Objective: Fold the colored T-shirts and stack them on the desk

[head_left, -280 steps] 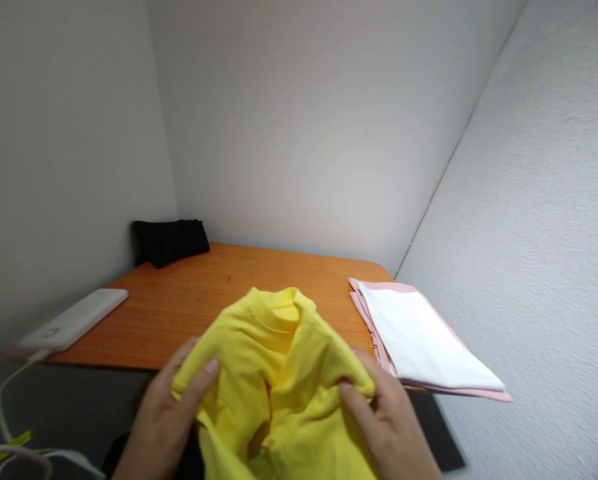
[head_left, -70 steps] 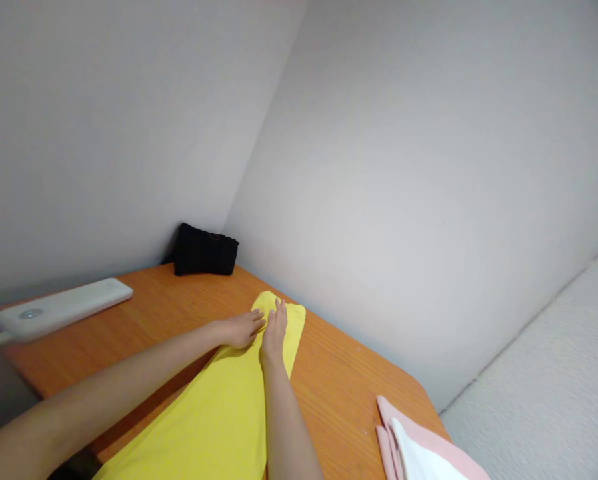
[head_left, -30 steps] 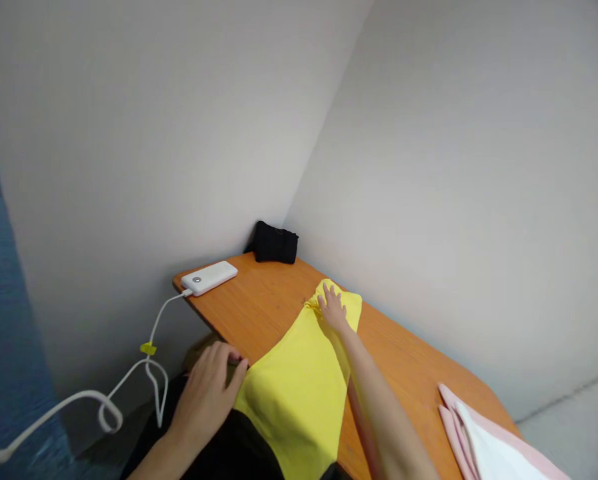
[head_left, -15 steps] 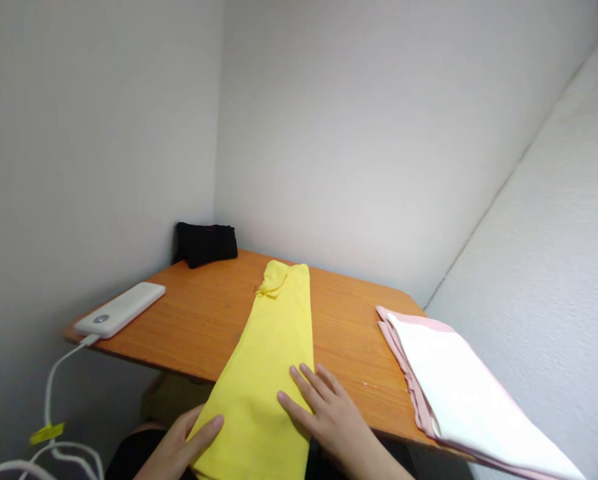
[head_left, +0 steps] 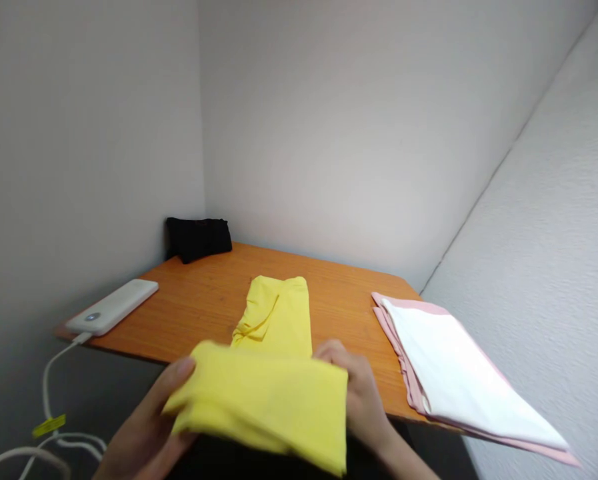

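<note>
Yellow garment is hanging by its near end between both hands, just off the front edge of the orange table. The left hand is closing on the left corner of that raised end, thumb lying on top and fingers tucked under the cloth. The right hand is gripping the right corner. Its thumb is showing above the fold while its fingers are hiding behind the fabric, so it is probably pinching from both sides. This part is blurred, and the raised flap is doubling back over the strip beneath it.

Beyond the hands, the rest of the yellow garment is lying flat on the table as a long narrow strip. It is running from the front edge toward the back edge at about mid-width, and its far end is sitting rumpled near the table's middle.

At the right edge, a folded white cloth is resting on a folded pink cloth, both overhanging the front right corner. At the left edge, a white power bank is lying flat, and its white cable is trailing down off the table with a yellow tag on it. A black bundle is sitting in the back left corner, touching the walls.
</note>
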Motion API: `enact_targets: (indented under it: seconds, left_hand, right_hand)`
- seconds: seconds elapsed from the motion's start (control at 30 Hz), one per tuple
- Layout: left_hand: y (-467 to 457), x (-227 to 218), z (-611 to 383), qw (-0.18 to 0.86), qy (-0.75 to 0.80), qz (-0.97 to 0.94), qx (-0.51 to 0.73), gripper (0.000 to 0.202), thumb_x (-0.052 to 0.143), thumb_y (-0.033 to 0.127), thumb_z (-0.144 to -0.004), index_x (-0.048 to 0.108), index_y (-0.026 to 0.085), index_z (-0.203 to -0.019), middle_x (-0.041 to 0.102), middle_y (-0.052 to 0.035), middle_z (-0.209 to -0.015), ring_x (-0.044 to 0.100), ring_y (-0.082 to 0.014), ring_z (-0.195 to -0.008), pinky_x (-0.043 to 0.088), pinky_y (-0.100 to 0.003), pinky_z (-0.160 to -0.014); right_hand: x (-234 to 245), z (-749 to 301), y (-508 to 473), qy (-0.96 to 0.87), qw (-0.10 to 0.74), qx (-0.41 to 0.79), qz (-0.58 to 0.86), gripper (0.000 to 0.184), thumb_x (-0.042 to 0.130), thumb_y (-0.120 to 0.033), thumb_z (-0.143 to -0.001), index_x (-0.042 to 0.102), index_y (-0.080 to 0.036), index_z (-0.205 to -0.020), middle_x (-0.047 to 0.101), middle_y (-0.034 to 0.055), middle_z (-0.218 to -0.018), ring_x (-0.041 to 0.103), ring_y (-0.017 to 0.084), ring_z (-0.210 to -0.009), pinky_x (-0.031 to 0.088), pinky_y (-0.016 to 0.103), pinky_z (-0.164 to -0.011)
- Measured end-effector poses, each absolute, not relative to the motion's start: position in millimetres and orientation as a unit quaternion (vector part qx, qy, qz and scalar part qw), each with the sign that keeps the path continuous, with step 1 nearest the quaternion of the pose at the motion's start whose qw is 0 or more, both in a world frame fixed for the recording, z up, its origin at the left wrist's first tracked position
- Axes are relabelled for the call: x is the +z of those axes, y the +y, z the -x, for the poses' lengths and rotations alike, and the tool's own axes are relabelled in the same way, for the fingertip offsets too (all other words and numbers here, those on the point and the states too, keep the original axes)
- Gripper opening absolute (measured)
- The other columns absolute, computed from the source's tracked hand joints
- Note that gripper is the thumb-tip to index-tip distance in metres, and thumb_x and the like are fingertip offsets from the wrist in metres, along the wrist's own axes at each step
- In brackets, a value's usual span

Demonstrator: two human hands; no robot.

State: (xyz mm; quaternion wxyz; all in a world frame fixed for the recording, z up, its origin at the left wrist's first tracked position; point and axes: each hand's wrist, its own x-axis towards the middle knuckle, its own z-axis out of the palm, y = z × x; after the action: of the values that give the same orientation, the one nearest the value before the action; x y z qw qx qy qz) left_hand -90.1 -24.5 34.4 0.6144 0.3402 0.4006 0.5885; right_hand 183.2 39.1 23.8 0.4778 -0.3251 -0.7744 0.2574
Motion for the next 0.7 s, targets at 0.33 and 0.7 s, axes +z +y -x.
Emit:
enact_targets:
  seconds: [0.33,0.7]
  left_hand:
    - [104,8,97,0.247,0.63,-0.601,0.425,0.061,0.044,0.064,-0.081,0.058,0.013,-0.111,0.064,-0.0189,-0.119,0.062,-0.0284,-0.11,0.047,-0.039,-0.095]
    - [105,25,50,0.348,0.639,-0.619,0.295,0.048,0.066,0.064,-0.062,0.064,0.018,-0.074,0.073,-0.0132,-0.076,0.069,-0.034,-0.075,0.053,-0.038,-0.061]
  right_hand:
    - [20,-178,111,-0.717,0.129,-0.022,0.684,0.055,0.042,-0.057,-0.093,0.07,-0.012,-0.08,0.069,0.0214,-0.088,0.062,0.033,-0.09,0.043,0.04,-0.079]
    - [1,-181,81,-0.716,0.269,0.21,0.609,0.015,0.063,-0.031,-0.077,0.056,-0.018,-0.078,0.063,0.0059,-0.083,0.057,0.02,-0.076,0.042,0.03,-0.069]
